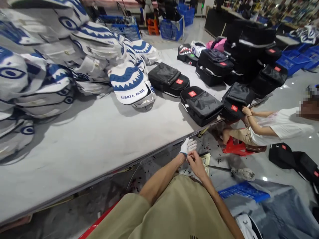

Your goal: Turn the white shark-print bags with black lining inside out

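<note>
Both our hands meet low in front of us, just off the edge of the surface (99,139). Our left hand (188,146) wears a white work glove (186,145), its fingers loosely curled; our bare right hand (196,165) has its fingertips pinched narrow at the glove's blue cuff, touching it at the wrist. Neither hand holds anything else that we can make out. The glove is the thing in hand, and it sits on the left hand, seemingly most of the way on.

To seat a glove well, we judge it best to grip the cuff firmly, draw it straight along the forearm, and spread the left fingers so each finds its own sleeve without twisting.

Around us, white and blue shark-print backpacks (131,84) are heaped on the far left of the surface, one reading NEW YORK. Black backpacks (200,104) with small red labels lie in a row toward the right. Below, the floor (274,99) is strewn with dark scraps. A blue crate (244,191) lies near our right forearm. A second person in a white shirt (281,124) sits low on a red stool (236,147), one hand on a black bag at the surface edge, well apart from us.
</note>
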{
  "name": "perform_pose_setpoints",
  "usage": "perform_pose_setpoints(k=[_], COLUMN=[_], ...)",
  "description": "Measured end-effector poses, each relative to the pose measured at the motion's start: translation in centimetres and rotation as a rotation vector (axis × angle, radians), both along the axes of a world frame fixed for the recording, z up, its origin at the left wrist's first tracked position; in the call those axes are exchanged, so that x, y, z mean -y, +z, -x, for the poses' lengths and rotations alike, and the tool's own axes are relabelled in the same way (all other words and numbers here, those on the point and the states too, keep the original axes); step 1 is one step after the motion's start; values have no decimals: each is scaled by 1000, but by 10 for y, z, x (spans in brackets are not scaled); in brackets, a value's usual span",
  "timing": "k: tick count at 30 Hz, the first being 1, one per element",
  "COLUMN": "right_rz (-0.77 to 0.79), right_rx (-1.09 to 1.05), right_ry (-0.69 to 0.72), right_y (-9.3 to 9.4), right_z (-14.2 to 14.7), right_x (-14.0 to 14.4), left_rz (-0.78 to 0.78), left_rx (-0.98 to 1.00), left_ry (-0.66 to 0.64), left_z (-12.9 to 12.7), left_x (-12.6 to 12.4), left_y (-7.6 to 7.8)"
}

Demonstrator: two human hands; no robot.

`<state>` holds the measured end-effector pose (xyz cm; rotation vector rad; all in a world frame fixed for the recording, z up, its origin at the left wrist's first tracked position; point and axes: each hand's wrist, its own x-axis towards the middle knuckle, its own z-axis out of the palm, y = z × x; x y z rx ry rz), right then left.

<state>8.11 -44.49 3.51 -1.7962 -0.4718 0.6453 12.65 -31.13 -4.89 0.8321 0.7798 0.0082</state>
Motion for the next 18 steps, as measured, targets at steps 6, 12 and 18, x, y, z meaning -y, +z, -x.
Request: perform_pose_setpoints(k=[6,12,18], right_rz=[142,170,64], right_rx=[97,369,380], right_ry=[-107,-125,-169], right_y=[-4,-3,-8], right_z=[-9,-14,-23], right_x=[6,4,1], left_rz=[270,446,463], left_rx=[38,30,54], left_ry=[84,146,165], left_z=[-25,-42,-51], left_x=[-10,-2,-3], left_y=[16,26,16])
